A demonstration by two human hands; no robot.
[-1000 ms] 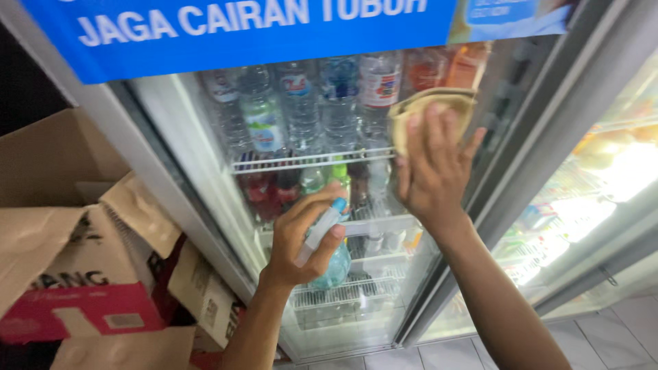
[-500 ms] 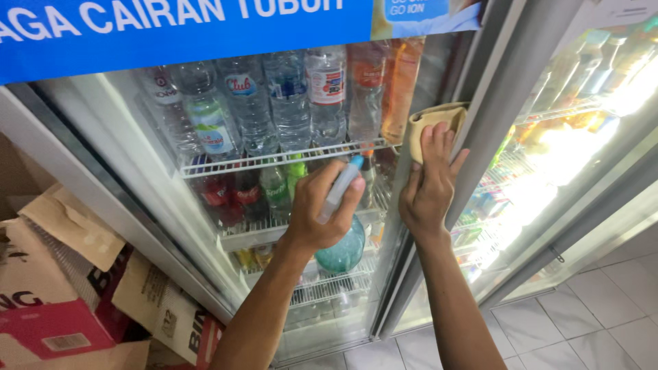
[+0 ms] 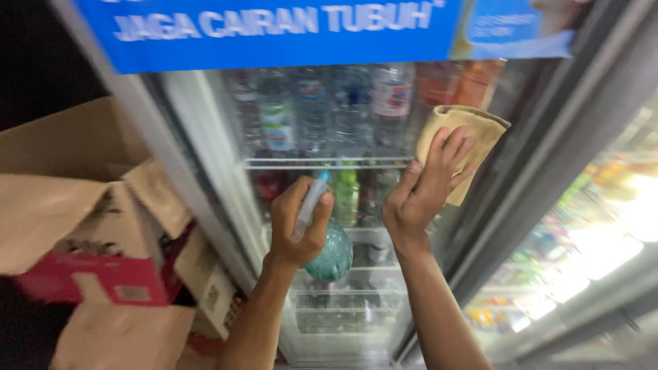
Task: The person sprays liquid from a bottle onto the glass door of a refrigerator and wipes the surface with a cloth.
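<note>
The right hand (image 3: 428, 188), fingers spread, presses a tan cloth (image 3: 473, 140) flat against the fridge door (image 3: 384, 103) at upper right of centre. The cloth looks soft, light and limp; a flat palm holds it best. The left hand (image 3: 298, 223) is clenched round a spray bottle (image 3: 329, 250) at mid-frame, just before the glass. Its greenish body seems thin plastic, probably light and slippery when wet, so the neck is the surest hold. Cardboard boxes (image 3: 89, 219) crowd the left.

A shop, glass-door drinks fridge (image 3: 226, 171) stocked with bottles (image 3: 322, 113), stacked cardboard cartons (image 3: 89, 226) beside it
</note>
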